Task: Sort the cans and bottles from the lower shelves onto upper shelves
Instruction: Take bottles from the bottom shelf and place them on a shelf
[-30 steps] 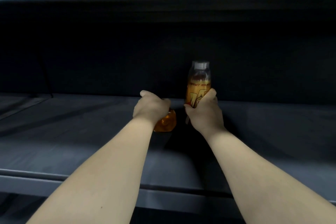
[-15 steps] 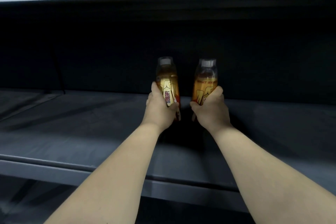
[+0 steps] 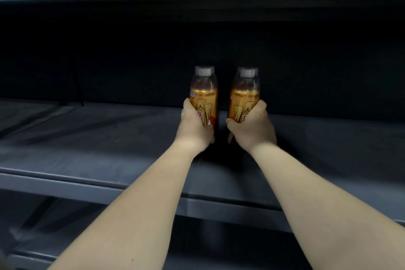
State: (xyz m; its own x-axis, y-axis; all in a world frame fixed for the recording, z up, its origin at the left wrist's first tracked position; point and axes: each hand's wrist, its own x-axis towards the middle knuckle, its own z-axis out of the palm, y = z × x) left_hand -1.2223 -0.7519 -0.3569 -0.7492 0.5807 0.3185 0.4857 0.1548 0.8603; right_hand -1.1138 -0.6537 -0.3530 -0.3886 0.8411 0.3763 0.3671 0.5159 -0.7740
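Where left bottle (image 3: 205, 92) was tipped one second ago, now upright at shelf (image 3: 87, 138) rear, just beside right bottle (image 3: 245, 92). Left hand (image 3: 194, 129), right hand (image 3: 252, 129): fingers wrapped round respective bottles. Judgement: both apparently seated; release outstanding.

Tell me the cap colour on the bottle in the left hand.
The cap is pale grey, clearest in the head view.

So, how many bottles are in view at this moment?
2. The left bottle is gripped upright by the left hand; the right bottle is beside it, apart, gripped by the right hand. Others may be hidden in the dark.
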